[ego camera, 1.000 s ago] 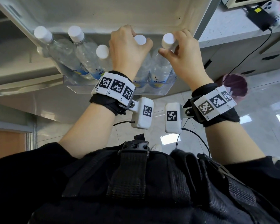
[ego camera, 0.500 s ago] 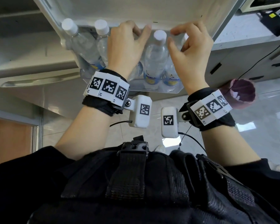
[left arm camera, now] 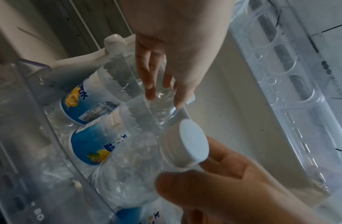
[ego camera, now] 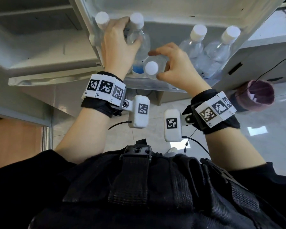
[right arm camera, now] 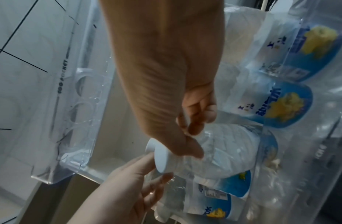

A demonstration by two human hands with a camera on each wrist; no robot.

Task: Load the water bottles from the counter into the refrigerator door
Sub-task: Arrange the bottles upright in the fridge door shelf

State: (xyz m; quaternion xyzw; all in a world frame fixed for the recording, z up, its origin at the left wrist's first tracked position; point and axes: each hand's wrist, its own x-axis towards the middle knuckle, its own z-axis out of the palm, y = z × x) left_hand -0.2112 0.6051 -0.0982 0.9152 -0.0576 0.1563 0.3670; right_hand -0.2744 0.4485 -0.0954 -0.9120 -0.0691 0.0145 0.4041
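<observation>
Several clear water bottles with white caps and blue labels stand in the transparent refrigerator door shelf (ego camera: pixel 157 85). My left hand (ego camera: pixel 132 30) grips the shoulder of the second bottle from the left (ego camera: pixel 141 47); its fingers (left arm camera: pixel 149 91) lie along that bottle's clear wall. My right hand (ego camera: pixel 157 65) pinches the neck of a middle bottle (ego camera: pixel 151 70), which tilts with its cap (left arm camera: pixel 193 145) toward me. In the right wrist view the thumb and fingers (right arm camera: pixel 193 128) close just behind that cap (right arm camera: pixel 161 157). Two more bottles (ego camera: pixel 193 45) stand at the shelf's right end.
An upper clear door bin (left arm camera: pixel 292 94) hangs above the bottle shelf. The fridge body (ego camera: pixel 45 52) is on the left. A grey counter (ego camera: pixel 269 47) with a black cable lies to the right, and a purple bin (ego camera: pixel 257 96) stands on the tiled floor.
Both hands have moved left along the shelf. My left hand now grips the second bottle from the left. My right hand has taken a middle bottle by the neck and tipped it toward me.
</observation>
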